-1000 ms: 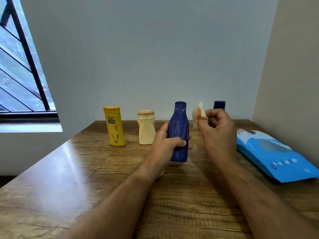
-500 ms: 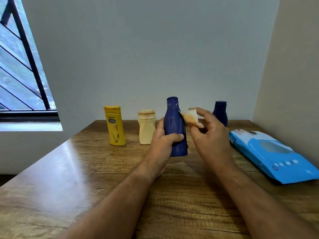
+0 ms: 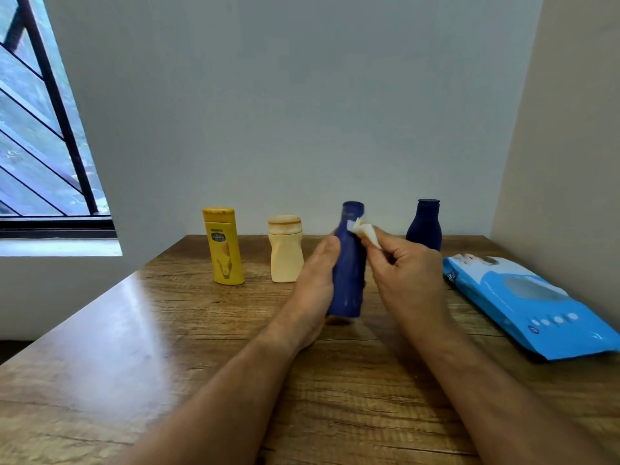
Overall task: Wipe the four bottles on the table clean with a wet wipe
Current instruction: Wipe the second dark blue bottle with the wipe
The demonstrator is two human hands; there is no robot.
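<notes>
**Desk:** What is the left hand [image 3: 317, 280] doing?

**Photographer:** It is wrapped around the lower body of the tall blue bottle [image 3: 349, 260], thumb up the near side, keeping it upright and slightly off the wooden table [image 3: 141, 347]. The bottle is blurred.

**Desk:** And the right hand [image 3: 407, 273]?

**Photographer:** Fingers curled, pinching a folded wet wipe [image 3: 365, 231] against the bottle's shoulder, just below the cap.

**Desk:** The other three bottles?

**Photographer:** Standing along the far edge: the yellow bottle [image 3: 224, 246] at left, the cream bottle [image 3: 285, 253] beside it, the dark blue bottle [image 3: 424, 226] behind the right hand (its base is hidden).

**Desk:** Anything else?

**Photographer:** A blue wipes pack [image 3: 523, 303] lying flat at the right, by the wall; a barred window [image 3: 43, 129] at left.
</notes>
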